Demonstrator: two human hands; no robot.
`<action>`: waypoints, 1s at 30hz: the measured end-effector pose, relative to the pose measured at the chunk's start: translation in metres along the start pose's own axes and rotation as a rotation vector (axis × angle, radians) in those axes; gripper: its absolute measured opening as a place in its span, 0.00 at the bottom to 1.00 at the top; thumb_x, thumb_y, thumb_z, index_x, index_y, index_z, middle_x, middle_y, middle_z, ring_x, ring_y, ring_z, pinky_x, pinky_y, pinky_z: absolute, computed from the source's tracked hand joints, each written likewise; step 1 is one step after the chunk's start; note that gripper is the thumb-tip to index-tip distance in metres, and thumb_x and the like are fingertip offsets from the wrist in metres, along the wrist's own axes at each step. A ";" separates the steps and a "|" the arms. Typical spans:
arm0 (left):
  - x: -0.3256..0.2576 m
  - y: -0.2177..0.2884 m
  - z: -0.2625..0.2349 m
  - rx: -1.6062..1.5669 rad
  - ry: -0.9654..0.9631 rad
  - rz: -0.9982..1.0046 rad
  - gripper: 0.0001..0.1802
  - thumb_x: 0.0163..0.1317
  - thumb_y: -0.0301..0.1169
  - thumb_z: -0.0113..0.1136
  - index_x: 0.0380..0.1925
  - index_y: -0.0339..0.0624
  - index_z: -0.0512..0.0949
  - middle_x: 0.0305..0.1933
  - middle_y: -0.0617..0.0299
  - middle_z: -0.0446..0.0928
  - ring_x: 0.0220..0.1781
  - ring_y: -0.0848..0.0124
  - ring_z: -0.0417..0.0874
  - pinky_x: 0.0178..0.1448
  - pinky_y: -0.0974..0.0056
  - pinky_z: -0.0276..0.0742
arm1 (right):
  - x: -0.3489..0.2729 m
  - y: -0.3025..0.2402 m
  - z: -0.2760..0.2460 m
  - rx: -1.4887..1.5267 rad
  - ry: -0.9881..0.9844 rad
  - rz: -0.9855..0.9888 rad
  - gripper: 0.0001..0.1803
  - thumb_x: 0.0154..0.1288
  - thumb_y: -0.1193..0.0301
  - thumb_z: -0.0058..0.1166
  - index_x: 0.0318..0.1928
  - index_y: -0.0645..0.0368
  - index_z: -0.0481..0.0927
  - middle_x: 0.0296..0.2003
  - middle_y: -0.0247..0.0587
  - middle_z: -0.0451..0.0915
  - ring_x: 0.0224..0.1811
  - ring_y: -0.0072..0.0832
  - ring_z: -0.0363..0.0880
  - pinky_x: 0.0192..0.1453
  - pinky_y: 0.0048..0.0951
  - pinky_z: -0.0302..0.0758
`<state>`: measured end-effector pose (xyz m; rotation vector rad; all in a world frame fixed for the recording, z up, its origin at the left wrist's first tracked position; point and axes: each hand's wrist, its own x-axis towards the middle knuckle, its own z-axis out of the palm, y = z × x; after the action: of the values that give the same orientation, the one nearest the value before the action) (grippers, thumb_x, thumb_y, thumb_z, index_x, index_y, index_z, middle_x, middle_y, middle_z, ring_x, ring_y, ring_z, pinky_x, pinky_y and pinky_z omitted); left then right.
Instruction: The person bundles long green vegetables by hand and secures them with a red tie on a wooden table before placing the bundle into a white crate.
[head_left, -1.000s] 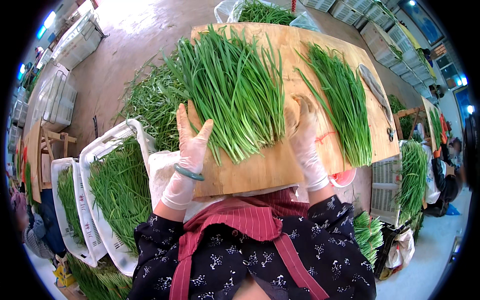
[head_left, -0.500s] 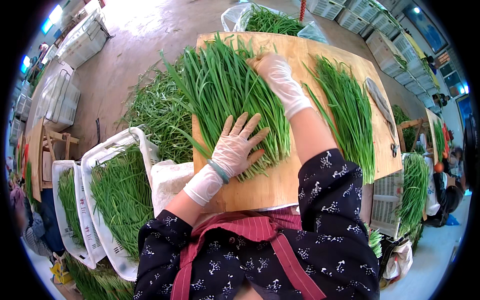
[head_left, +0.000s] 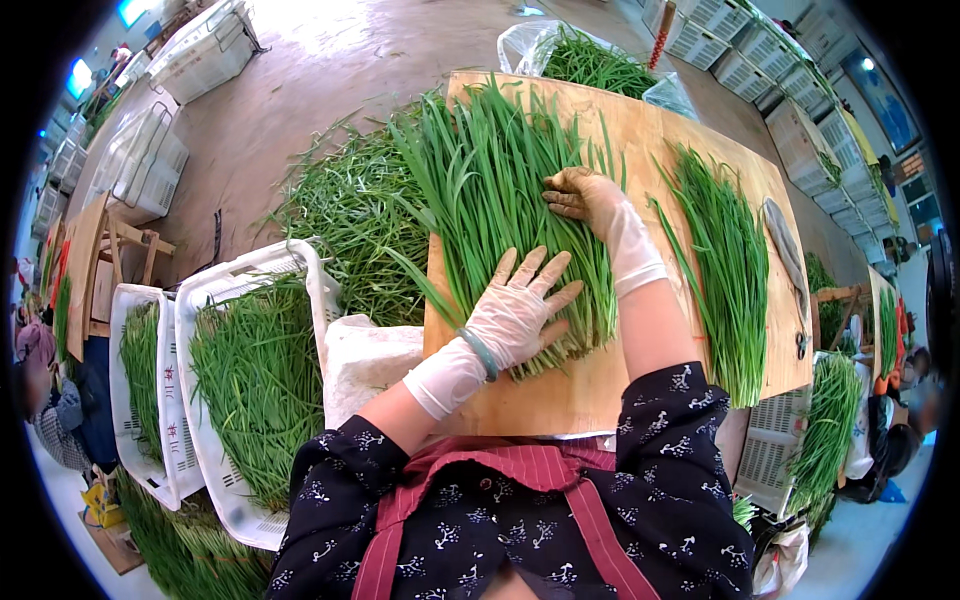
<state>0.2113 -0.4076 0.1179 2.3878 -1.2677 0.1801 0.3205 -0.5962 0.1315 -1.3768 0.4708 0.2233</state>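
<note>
A broad pile of long green garlic chives (head_left: 490, 160) lies on the wooden board (head_left: 520, 405), leaf tips toward the far edge and pale ends toward me. My left hand (head_left: 515, 310), in a thin whitish glove with a greenish bangle over its cuff, rests flat on the lower stems, fingers spread. At the pile's right side is my right hand (head_left: 595, 205), also gloved, its fingertips soiled. Its fingers are curled together against the leaves; what they hold, if anything, is hidden. A second, narrower bundle of chives (head_left: 725, 270) lies farther right on the board.
A grey strip of cloth (head_left: 785, 245) and small scissors (head_left: 801, 345) lie along the board's right edge. White crates (head_left: 330, 290) of chives stand at left. Loose greens (head_left: 350, 220) are heaped beyond the board's left side. A clear bag (head_left: 515, 45) of greens sits behind it.
My right hand has come nearer to me, down from the leaf tips along the pile's right side. My left hand stays flat on the stems. The whole view has shifted slightly.
</note>
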 end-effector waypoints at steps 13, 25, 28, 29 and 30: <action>-0.038 -0.004 -0.038 -0.269 0.420 -0.145 0.32 0.52 0.24 0.56 0.60 0.45 0.61 0.66 0.53 0.55 0.68 0.59 0.54 0.69 0.57 0.49 | -0.044 -0.078 -0.012 -0.667 0.129 -0.731 0.26 0.60 0.58 0.48 0.54 0.61 0.70 0.45 0.42 0.76 0.46 0.28 0.74 0.52 0.26 0.68; -0.061 -0.043 -0.040 -1.757 0.188 -0.978 0.27 0.62 0.40 0.49 0.57 0.36 0.60 0.58 0.51 0.65 0.56 0.63 0.68 0.60 0.61 0.63 | -0.075 0.021 0.014 -1.035 0.086 -0.041 0.52 0.45 0.35 0.51 0.57 0.70 0.62 0.55 0.60 0.66 0.59 0.45 0.64 0.63 0.37 0.60; -0.038 -0.043 -0.038 -1.628 0.089 -0.973 0.26 0.61 0.41 0.52 0.54 0.38 0.65 0.51 0.55 0.71 0.49 0.66 0.73 0.54 0.63 0.67 | -0.083 0.021 0.019 -1.143 0.124 -0.111 0.52 0.45 0.38 0.53 0.58 0.70 0.61 0.54 0.58 0.67 0.58 0.44 0.66 0.60 0.35 0.64; -0.038 -0.045 -0.035 -1.573 0.084 -0.970 0.25 0.60 0.42 0.52 0.53 0.39 0.66 0.48 0.57 0.73 0.46 0.67 0.75 0.52 0.63 0.68 | -0.094 0.019 0.018 -1.064 0.187 -0.110 0.50 0.47 0.40 0.55 0.59 0.67 0.60 0.53 0.57 0.68 0.57 0.45 0.67 0.60 0.35 0.64; -0.041 -0.050 -0.032 -1.408 0.080 -1.012 0.23 0.59 0.40 0.55 0.52 0.41 0.68 0.44 0.62 0.76 0.43 0.70 0.76 0.49 0.66 0.68 | -0.102 0.025 0.011 -1.085 0.245 -0.268 0.45 0.48 0.43 0.55 0.57 0.64 0.63 0.51 0.56 0.70 0.54 0.44 0.69 0.58 0.36 0.66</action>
<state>0.2308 -0.3384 0.1183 1.3827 0.1213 -0.6775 0.2219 -0.5685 0.1558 -2.5288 0.3600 0.0776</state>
